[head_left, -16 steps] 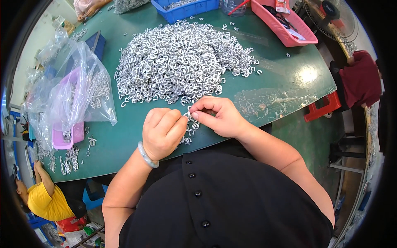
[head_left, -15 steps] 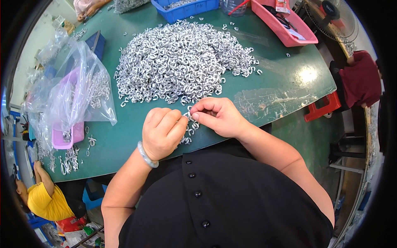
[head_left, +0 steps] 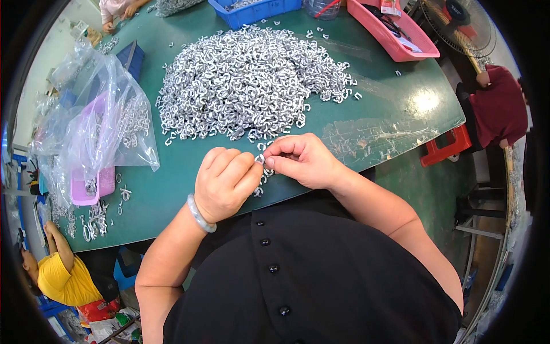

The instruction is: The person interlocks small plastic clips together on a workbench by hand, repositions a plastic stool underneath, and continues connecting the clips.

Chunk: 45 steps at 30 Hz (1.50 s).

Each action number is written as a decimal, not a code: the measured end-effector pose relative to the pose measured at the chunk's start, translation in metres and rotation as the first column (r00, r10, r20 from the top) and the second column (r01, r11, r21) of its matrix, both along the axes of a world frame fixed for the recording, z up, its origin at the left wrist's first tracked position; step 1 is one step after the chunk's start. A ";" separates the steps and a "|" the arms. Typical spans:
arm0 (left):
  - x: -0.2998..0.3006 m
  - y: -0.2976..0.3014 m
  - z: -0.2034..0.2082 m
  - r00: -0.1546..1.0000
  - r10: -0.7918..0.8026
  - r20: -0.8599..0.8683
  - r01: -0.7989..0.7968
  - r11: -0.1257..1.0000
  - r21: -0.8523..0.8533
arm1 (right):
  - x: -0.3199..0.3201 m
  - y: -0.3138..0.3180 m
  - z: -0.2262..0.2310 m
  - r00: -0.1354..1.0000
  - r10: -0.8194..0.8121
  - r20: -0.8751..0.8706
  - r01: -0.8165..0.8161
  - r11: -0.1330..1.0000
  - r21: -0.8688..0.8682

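Over the green table my left hand (head_left: 225, 184) is closed, its thumb and fingers meeting my right hand (head_left: 303, 161), which pinches with thumb and forefinger. Between the two sets of fingertips sits a small silver U-shaped metal link (head_left: 260, 158); my fingers cover part of it. A few more loose links (head_left: 260, 186) lie on the table beneath and between my hands. Just beyond rises a large heap of the same U-shaped metal pieces (head_left: 235, 86). A pale bangle (head_left: 200, 215) circles my left wrist.
At left, a clear plastic bag (head_left: 109, 109) lies over a lilac basket (head_left: 86, 195), with metal chains (head_left: 97, 219) nearby. Behind the heap stand a blue bin (head_left: 252, 14) and a pink basket (head_left: 395, 40). Other people sit around, one in yellow (head_left: 66, 278), one in maroon (head_left: 501, 106).
My hands stay together at nearly the same spot. The small link shows more plainly between my fingertips now. The whole view has shifted slightly.
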State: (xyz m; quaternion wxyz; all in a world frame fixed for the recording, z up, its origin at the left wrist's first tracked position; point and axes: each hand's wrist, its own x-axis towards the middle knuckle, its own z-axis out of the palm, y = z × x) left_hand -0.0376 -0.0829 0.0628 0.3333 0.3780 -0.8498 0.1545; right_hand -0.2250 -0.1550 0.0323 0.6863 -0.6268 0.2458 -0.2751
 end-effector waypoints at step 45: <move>0.012 0.008 -0.021 0.990 0.014 -0.143 0.041 0.926 0.375 | -0.012 -0.021 -0.002 0.868 -0.348 -0.354 -0.108 0.563 -0.819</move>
